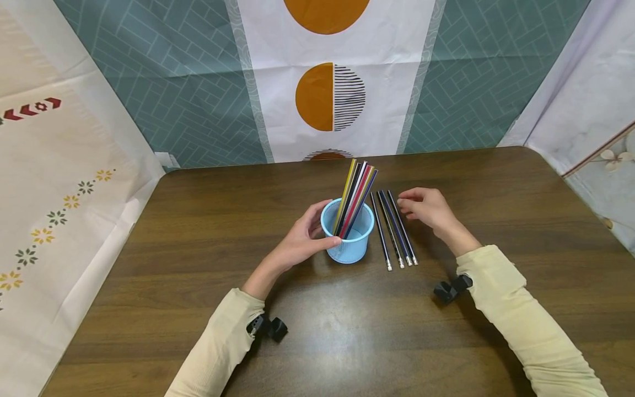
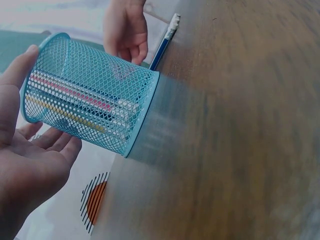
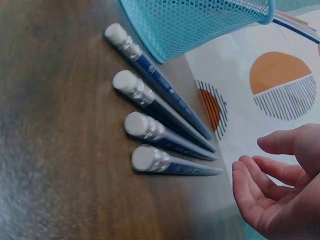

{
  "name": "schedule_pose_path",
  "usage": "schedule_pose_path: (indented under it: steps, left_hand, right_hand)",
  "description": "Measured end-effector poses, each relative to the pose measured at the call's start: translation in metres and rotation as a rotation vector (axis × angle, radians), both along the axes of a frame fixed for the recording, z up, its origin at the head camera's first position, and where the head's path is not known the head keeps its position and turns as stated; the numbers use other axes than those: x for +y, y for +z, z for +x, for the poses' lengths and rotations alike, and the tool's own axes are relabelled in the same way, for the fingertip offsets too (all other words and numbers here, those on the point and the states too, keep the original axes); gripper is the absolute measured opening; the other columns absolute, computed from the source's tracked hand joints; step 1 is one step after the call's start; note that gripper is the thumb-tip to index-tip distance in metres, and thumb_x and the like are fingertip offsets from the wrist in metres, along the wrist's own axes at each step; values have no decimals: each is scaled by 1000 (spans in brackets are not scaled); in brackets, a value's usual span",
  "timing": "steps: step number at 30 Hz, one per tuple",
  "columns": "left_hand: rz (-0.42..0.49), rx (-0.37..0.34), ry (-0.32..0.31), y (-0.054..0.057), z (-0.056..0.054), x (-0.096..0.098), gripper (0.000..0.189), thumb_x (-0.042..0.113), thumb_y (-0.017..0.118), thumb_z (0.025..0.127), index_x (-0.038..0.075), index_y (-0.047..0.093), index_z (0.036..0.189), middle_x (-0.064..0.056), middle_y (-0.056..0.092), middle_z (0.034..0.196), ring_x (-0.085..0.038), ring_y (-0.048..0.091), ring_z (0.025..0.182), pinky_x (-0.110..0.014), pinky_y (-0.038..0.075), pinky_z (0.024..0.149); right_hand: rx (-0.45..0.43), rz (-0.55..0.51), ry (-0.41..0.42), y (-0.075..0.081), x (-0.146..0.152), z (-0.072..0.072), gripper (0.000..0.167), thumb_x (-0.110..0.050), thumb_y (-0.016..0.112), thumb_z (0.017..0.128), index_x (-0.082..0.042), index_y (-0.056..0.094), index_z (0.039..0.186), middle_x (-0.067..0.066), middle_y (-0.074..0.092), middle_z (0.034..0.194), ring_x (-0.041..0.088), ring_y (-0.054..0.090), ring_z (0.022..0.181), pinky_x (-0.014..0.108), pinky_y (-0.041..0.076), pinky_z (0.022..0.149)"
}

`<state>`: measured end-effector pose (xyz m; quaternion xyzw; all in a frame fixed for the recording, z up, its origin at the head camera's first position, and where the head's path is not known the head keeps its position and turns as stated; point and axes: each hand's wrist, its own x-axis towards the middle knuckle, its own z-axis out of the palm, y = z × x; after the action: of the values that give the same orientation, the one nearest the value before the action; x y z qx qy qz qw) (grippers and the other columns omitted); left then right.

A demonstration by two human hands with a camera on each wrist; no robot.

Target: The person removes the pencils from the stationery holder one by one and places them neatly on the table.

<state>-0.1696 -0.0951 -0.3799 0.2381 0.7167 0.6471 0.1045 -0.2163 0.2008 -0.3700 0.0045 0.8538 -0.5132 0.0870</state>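
Observation:
My left hand [image 1: 302,240] holds a light blue mesh pencil cup [image 1: 347,253], its thumb at the near rim and its fingers around the far side. The left wrist view shows the thumb and fingers on either side of the cup [image 2: 90,55]. Several pencils [image 1: 353,201], yellow, black, white, red and blue, lean in the cup. To its right, several dark blue pencils [image 1: 382,231] lie side by side, their white erasers [image 3: 116,34] towards me. Just right of their far ends is my right hand [image 1: 425,208], fingers loosely bent, with nothing in it.
A dark brown wooden table [image 1: 149,275] carries everything. Behind it hangs a teal and white cloth [image 1: 198,99] with orange circles. Pale patterned cloths [image 1: 49,248] border the left and right sides. Each sleeved wrist wears a black device [image 1: 268,328].

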Motion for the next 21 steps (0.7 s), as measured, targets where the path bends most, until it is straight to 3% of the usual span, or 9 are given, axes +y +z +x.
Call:
schedule_pose_path:
  steps: [5,13,21]
  left_hand:
    - [-7,-4,5,0,0,0,72,-4,70,85,4,33,146,-16,44,142,-27,46,128,-37,36,107]
    - [-4,-6,5,0,0,0,71,-3,69,86,4,32,147,-17,43,142,-28,45,129,-37,35,108]
    - [-10,8,3,-1,0,0,72,0,71,85,5,34,146,-15,45,141,-26,47,127,-36,36,107]
  right_hand:
    - [18,-31,22,8,-4,3,33,-9,54,99,11,55,125,25,58,119,29,60,103,23,53,80]
    - [55,-90,78,21,-15,11,33,-8,51,100,12,55,125,26,59,121,29,60,107,33,51,91]
    - [98,-148,118,29,-26,17,30,-6,52,99,11,57,123,26,60,118,33,61,105,26,53,85]
